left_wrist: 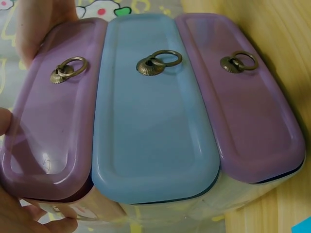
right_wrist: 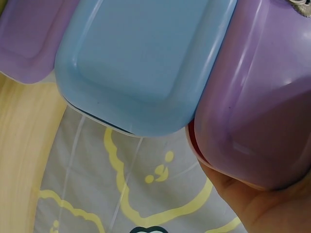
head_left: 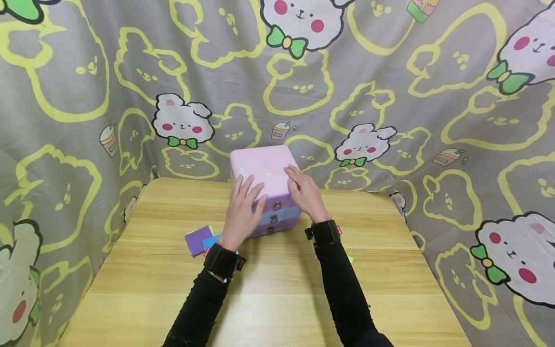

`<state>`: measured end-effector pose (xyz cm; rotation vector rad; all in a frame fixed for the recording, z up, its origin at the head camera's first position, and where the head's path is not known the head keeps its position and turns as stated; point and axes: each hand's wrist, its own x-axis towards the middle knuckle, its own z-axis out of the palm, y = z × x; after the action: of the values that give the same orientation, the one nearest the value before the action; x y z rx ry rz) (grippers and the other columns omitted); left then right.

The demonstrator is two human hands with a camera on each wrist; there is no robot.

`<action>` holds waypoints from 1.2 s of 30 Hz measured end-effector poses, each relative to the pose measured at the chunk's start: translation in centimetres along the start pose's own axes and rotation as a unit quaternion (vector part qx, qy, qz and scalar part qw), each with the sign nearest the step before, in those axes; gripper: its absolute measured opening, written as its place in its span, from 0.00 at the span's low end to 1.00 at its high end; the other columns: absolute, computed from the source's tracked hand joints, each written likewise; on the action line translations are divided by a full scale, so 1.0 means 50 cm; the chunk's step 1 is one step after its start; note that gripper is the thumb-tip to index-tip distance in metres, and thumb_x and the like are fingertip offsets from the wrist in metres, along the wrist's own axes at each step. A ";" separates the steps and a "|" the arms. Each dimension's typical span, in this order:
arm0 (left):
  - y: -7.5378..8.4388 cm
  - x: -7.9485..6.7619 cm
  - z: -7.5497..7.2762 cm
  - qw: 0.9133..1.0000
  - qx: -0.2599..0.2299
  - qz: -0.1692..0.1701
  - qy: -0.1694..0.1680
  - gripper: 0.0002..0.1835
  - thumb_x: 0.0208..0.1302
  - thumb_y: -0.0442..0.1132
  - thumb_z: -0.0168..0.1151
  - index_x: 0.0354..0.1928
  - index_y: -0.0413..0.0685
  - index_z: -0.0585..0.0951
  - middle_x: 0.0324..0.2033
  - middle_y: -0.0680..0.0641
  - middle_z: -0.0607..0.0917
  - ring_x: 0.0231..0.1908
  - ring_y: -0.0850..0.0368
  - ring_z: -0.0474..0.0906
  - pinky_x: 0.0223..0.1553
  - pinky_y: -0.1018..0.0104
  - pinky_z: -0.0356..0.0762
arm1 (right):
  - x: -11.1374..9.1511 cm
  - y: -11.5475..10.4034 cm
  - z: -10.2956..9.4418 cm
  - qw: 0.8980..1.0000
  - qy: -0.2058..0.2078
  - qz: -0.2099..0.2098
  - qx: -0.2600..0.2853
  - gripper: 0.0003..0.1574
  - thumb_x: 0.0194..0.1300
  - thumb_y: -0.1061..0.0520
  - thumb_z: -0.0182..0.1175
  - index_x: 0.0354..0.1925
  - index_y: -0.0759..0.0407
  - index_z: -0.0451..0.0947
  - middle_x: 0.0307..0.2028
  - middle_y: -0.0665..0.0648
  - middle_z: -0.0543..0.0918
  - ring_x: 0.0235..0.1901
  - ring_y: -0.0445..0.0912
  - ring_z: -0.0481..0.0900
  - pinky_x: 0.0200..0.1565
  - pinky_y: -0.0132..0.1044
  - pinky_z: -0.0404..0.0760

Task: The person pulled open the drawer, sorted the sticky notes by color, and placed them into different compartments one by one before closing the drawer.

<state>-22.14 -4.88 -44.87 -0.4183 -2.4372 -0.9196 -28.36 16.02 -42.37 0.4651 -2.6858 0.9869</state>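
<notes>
Box [head_left: 270,161], pink-topped with glossy purple and blue drawers [left_wrist: 150,121], stands toward the wood-grain worktop's [head_left: 269,289] back; the left grip [head_left: 247,209], fingers spread wide, and right grip [head_left: 305,193], fingers extended, rest on its top

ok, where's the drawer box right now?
Head view: the drawer box is on the far part of the table, near centre, between the left hand and right hand, purple square to its left.

Smooth glossy drawer fronts [left_wrist: 150,121]; 3 metal ring pulls [left_wrist: 149,67]; wood-grain tabletop [head_left: 390,289]; cloth curtain [head_left: 299,72].
</notes>
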 end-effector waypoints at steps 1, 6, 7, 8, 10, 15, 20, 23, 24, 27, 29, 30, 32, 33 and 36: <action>0.001 0.000 0.001 1.000 0.001 0.003 0.005 0.23 0.77 0.50 0.51 0.66 0.48 0.77 0.74 0.38 0.68 0.79 0.36 0.51 0.80 0.39 0.49 | 0.001 0.001 0.000 1.000 0.000 0.003 0.001 0.30 0.78 0.48 0.40 0.73 0.42 0.69 0.76 0.47 0.67 0.75 0.58 0.65 0.76 0.59 0.60; 0.007 0.000 0.004 1.000 0.011 0.003 0.016 0.23 0.77 0.50 0.52 0.65 0.48 0.78 0.74 0.37 0.69 0.79 0.35 0.52 0.79 0.40 0.50 | 0.008 0.005 -0.001 1.000 -0.002 -0.002 0.006 0.30 0.77 0.49 0.42 0.72 0.43 0.70 0.75 0.47 0.68 0.74 0.58 0.67 0.76 0.59 0.62; 0.008 0.000 0.005 1.000 0.015 0.002 0.016 0.23 0.77 0.50 0.52 0.65 0.47 0.78 0.73 0.37 0.69 0.79 0.35 0.53 0.79 0.40 0.50 | 0.009 0.006 -0.002 1.000 -0.002 -0.005 0.006 0.30 0.77 0.49 0.42 0.72 0.43 0.70 0.75 0.48 0.68 0.74 0.58 0.67 0.75 0.59 0.63; 0.008 0.001 0.006 1.000 0.019 0.001 0.017 0.23 0.77 0.50 0.51 0.65 0.47 0.78 0.73 0.37 0.69 0.79 0.35 0.53 0.80 0.40 0.50 | 0.011 0.007 -0.002 1.000 -0.003 -0.010 0.008 0.29 0.77 0.49 0.43 0.72 0.44 0.70 0.75 0.48 0.68 0.74 0.57 0.67 0.75 0.59 0.63; 0.010 0.001 0.008 0.999 0.028 0.002 0.021 0.23 0.77 0.50 0.51 0.65 0.47 0.78 0.73 0.37 0.70 0.78 0.35 0.54 0.79 0.40 0.51 | 0.015 0.009 -0.004 1.000 -0.004 -0.019 0.014 0.29 0.76 0.50 0.44 0.72 0.46 0.71 0.75 0.50 0.68 0.73 0.57 0.68 0.75 0.58 0.65; 0.016 0.003 0.009 0.998 0.054 0.008 0.029 0.23 0.77 0.51 0.51 0.65 0.46 0.78 0.72 0.36 0.71 0.77 0.35 0.56 0.79 0.41 0.53 | 0.023 0.012 -0.010 0.999 -0.016 -0.026 0.030 0.29 0.76 0.50 0.44 0.71 0.47 0.71 0.75 0.51 0.68 0.73 0.55 0.70 0.74 0.57 0.66; 0.025 0.005 0.009 0.997 0.070 0.007 0.023 0.23 0.78 0.50 0.49 0.65 0.46 0.78 0.71 0.35 0.72 0.77 0.35 0.58 0.80 0.43 0.52 | 0.028 0.016 -0.016 0.999 -0.032 -0.015 0.038 0.29 0.76 0.48 0.44 0.71 0.44 0.71 0.75 0.47 0.67 0.74 0.52 0.69 0.75 0.57 0.64; 0.029 0.006 0.009 0.997 0.080 0.005 0.020 0.23 0.78 0.50 0.48 0.66 0.46 0.78 0.71 0.35 0.72 0.76 0.35 0.59 0.79 0.43 0.53 | 0.032 0.019 -0.017 0.998 -0.040 -0.008 0.039 0.29 0.77 0.48 0.44 0.72 0.43 0.71 0.76 0.46 0.67 0.74 0.51 0.69 0.76 0.55 0.64; 0.030 0.006 0.009 0.996 0.085 0.006 0.019 0.24 0.79 0.50 0.48 0.66 0.46 0.78 0.71 0.35 0.72 0.76 0.35 0.59 0.79 0.43 0.53 | 0.034 0.019 -0.018 0.998 -0.041 -0.006 0.041 0.29 0.77 0.48 0.44 0.72 0.43 0.71 0.76 0.46 0.67 0.74 0.51 0.69 0.75 0.54 0.65; 0.032 0.008 0.012 0.995 0.097 0.009 0.018 0.24 0.79 0.50 0.47 0.66 0.46 0.77 0.70 0.35 0.73 0.75 0.36 0.62 0.80 0.43 0.53 | 0.039 0.021 -0.019 0.998 -0.042 -0.004 0.049 0.29 0.77 0.48 0.45 0.71 0.43 0.71 0.76 0.47 0.66 0.73 0.52 0.70 0.75 0.54 0.66; 0.033 0.009 0.014 0.994 0.107 0.010 0.015 0.24 0.79 0.50 0.46 0.66 0.45 0.77 0.70 0.34 0.73 0.75 0.36 0.62 0.80 0.44 0.53 | 0.042 0.022 -0.021 0.998 -0.042 -0.006 0.052 0.28 0.76 0.48 0.45 0.71 0.43 0.71 0.75 0.47 0.67 0.72 0.53 0.71 0.74 0.54 0.67; 0.034 0.010 0.015 0.994 0.110 0.009 0.014 0.24 0.79 0.50 0.46 0.66 0.45 0.77 0.71 0.34 0.72 0.75 0.36 0.62 0.80 0.44 0.53 | 0.043 0.023 -0.022 0.998 -0.043 -0.007 0.054 0.28 0.76 0.48 0.45 0.71 0.43 0.71 0.76 0.47 0.67 0.72 0.53 0.72 0.74 0.54 0.68; 0.036 0.010 0.016 0.993 0.117 0.003 0.010 0.25 0.79 0.51 0.45 0.66 0.46 0.77 0.71 0.35 0.72 0.74 0.36 0.62 0.79 0.44 0.53 | 0.046 0.026 -0.023 0.997 -0.046 -0.010 0.054 0.29 0.76 0.48 0.45 0.71 0.43 0.71 0.75 0.48 0.67 0.71 0.54 0.73 0.73 0.54 0.68; 0.038 0.010 0.017 0.992 0.122 0.002 0.008 0.25 0.79 0.51 0.45 0.67 0.46 0.77 0.71 0.35 0.72 0.74 0.35 0.62 0.79 0.44 0.54 | 0.048 0.027 -0.023 0.997 -0.047 -0.011 0.053 0.29 0.76 0.48 0.45 0.71 0.43 0.71 0.75 0.48 0.67 0.71 0.54 0.73 0.73 0.54 0.69; 0.043 0.016 0.015 0.991 0.134 0.007 0.005 0.25 0.79 0.52 0.45 0.66 0.45 0.77 0.69 0.34 0.74 0.73 0.34 0.65 0.78 0.43 0.57 | 0.054 0.032 -0.024 0.997 -0.052 -0.011 0.053 0.28 0.76 0.48 0.45 0.71 0.43 0.72 0.75 0.48 0.67 0.70 0.54 0.74 0.73 0.53 0.69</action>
<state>-22.11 -2.71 -43.79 -0.3319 -2.4986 -0.5757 -31.33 17.40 -41.53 0.5810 -2.7217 1.1326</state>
